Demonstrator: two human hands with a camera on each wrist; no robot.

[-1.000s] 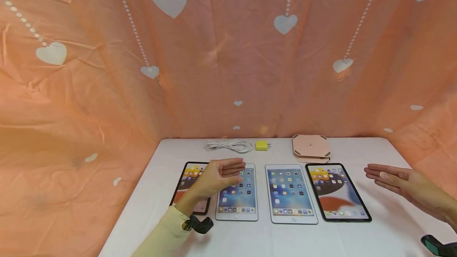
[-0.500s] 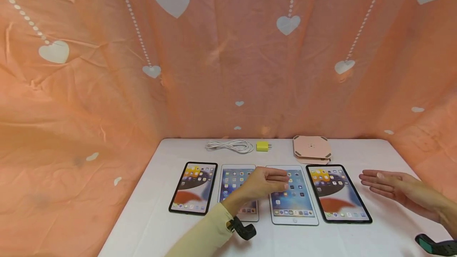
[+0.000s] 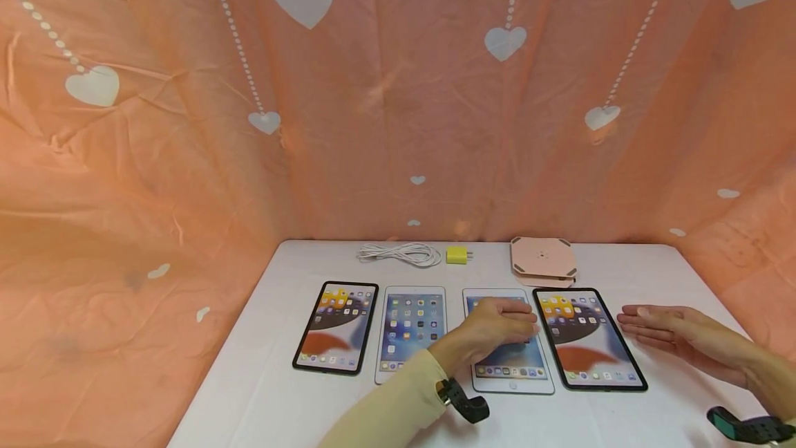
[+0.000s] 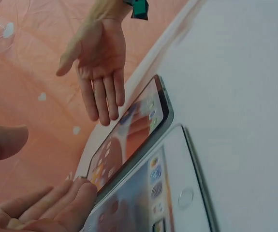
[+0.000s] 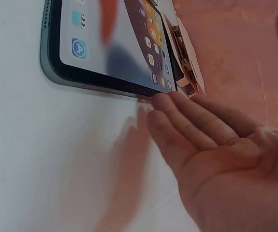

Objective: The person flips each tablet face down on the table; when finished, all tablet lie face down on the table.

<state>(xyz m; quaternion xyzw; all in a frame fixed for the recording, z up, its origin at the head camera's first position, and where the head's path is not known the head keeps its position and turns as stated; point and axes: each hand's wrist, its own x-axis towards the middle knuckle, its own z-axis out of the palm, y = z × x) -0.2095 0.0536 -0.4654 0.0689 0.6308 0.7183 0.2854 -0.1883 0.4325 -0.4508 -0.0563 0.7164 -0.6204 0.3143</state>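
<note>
Fingers [image 3: 521, 317] straight, gripping nothing: left hand [image 3: 488, 330] has slid right over the rightmost white-framed rectangular tablet [image 3: 511, 371], lower centre, right hand [image 3: 690, 339] edged inward, so both bracket the black-framed rectangular tablet [image 3: 592, 341], lower right, likely current focus.

One white tablet [image 3: 513, 377] partly hidden by left hand [image 3: 495, 325], another white tablet [image 3: 410, 320] by sleeve [image 3: 392, 401], sleeve cropped at bottom
</note>
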